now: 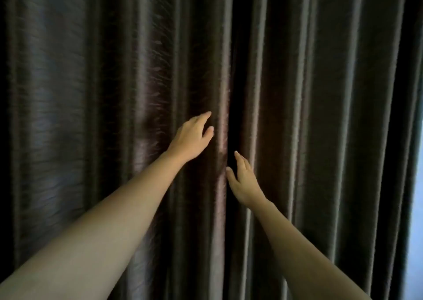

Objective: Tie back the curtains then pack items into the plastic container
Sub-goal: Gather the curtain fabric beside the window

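Two dark brown curtains hang closed and fill the view: the left curtain (103, 116) and the right curtain (320, 116) meet at a dark vertical gap near the middle. My left hand (192, 137) reaches forward with straight fingers at the left curtain's inner edge, fingertips on or just short of the fabric. My right hand (243, 180) is lower, fingers extended, at the right curtain's inner edge beside the gap. Neither hand holds anything. No plastic container is in view.
A strip of pale daylight (416, 219) shows past the right curtain's outer edge at the lower right. Heavy vertical folds run across both curtains.
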